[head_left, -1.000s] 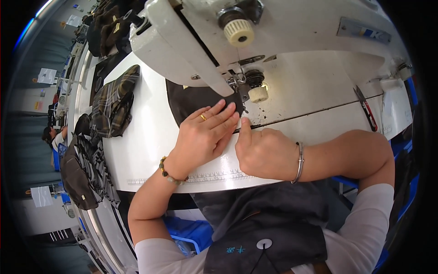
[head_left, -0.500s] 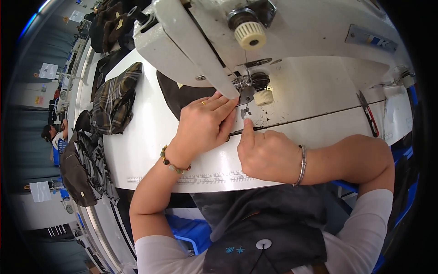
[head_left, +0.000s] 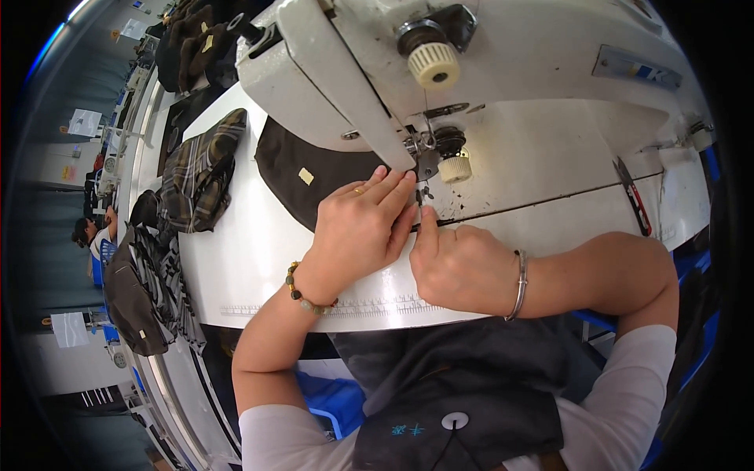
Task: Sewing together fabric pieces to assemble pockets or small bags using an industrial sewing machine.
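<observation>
My left hand [head_left: 357,228] lies with its fingers stretched flat on a dark brown cloth piece [head_left: 284,169], its fingertips close to the presser foot of a white sewing machine [head_left: 338,86]. The cloth has a curved edge and a small pale label [head_left: 306,176]; part of it is hidden under the machine head and my hand. My right hand [head_left: 463,267] rests on the white table with the index finger stretched out beside the cloth's edge, just in front of the needle area. Its other fingers are curled in, and no object shows in them.
Red-and-black thread snips [head_left: 635,196] lie on the table at the right. Folded plaid cloth [head_left: 203,173] sits at the left, with more dark pieces [head_left: 137,282] hanging off the edge. A ruler strip [head_left: 377,308] runs along the front. A person [head_left: 98,231] sits far left.
The dark cloth has shifted and turned out to the left, so its pale label now shows fully. My left hand has moved slightly right with it; my right hand stays nearly in place.
</observation>
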Tool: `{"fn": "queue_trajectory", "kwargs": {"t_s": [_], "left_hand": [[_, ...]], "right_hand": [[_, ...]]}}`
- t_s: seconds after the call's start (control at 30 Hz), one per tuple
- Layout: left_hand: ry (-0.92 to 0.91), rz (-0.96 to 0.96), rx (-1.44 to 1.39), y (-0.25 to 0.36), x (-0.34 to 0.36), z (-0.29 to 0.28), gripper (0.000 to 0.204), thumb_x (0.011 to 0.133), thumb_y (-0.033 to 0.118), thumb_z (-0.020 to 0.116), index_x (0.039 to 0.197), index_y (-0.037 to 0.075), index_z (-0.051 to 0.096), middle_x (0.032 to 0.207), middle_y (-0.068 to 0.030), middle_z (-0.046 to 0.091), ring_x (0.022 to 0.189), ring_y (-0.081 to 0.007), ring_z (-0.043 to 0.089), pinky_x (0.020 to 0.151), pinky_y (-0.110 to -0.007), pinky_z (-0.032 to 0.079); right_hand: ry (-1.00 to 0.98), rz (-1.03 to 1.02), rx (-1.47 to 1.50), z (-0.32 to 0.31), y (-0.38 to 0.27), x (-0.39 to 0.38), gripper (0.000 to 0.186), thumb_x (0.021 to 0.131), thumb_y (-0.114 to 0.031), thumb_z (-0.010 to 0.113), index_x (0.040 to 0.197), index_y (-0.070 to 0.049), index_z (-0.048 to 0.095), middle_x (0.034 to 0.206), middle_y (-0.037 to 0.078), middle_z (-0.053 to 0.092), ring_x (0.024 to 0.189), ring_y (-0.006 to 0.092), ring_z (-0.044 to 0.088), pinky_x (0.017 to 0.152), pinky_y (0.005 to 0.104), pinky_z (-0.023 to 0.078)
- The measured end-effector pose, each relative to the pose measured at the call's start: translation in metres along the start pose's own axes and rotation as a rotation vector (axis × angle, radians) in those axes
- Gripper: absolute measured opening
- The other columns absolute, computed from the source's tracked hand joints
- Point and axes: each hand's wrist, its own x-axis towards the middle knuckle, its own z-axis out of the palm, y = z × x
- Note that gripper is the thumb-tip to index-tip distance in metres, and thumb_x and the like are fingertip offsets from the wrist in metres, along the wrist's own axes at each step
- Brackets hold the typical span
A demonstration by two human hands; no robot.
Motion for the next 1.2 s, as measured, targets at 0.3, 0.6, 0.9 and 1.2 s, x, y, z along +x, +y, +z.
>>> {"fn": "queue_trajectory", "kwargs": {"t_s": [0.3,0.6,0.9,1.2], "left_hand": [[-0.002,-0.003,0.017,0.007,-0.001,0.002,0.034,0.085,0.021,0.067,0.109,-0.002,0.069,0.108,-0.0183,0.071,0.096,-0.0295,0.072,0.082,-0.034,0.057],[-0.027,-0.003,0.006,0.016,-0.007,-0.003,0.035,0.087,0.023,0.065,0.11,-0.003,0.068,0.11,-0.0218,0.07,0.095,-0.0307,0.072,0.082,-0.035,0.057],[-0.019,0.016,-0.008,0.02,-0.007,-0.001,0.035,0.085,0.021,0.066,0.109,-0.004,0.068,0.111,-0.0224,0.07,0.097,-0.0321,0.072,0.083,-0.036,0.057],[-0.022,0.001,-0.036,0.017,0.002,-0.001,0.036,0.085,0.021,0.067,0.11,-0.005,0.067,0.113,-0.0228,0.069,0.1,-0.0327,0.07,0.085,-0.036,0.057]], "right_hand": [[-0.013,0.012,0.001,0.001,-0.001,0.002,0.028,0.067,-0.014,0.061,0.077,0.011,0.066,0.093,0.039,0.066,0.046,0.0163,0.057,0.041,0.0271,0.044],[-0.035,-0.048,-0.005,-0.011,-0.014,-0.004,0.033,0.064,-0.016,0.061,0.079,0.013,0.067,0.091,0.039,0.066,0.049,0.017,0.057,0.042,0.0259,0.042],[-0.073,-0.062,0.022,-0.013,-0.015,-0.005,0.037,0.064,-0.016,0.06,0.083,0.015,0.068,0.086,0.037,0.066,0.049,0.0167,0.056,0.043,0.0255,0.041],[-0.031,-0.078,-0.004,-0.015,-0.008,-0.004,0.031,0.065,-0.015,0.06,0.077,0.012,0.067,0.087,0.038,0.066,0.047,0.016,0.054,0.042,0.026,0.04]]}}
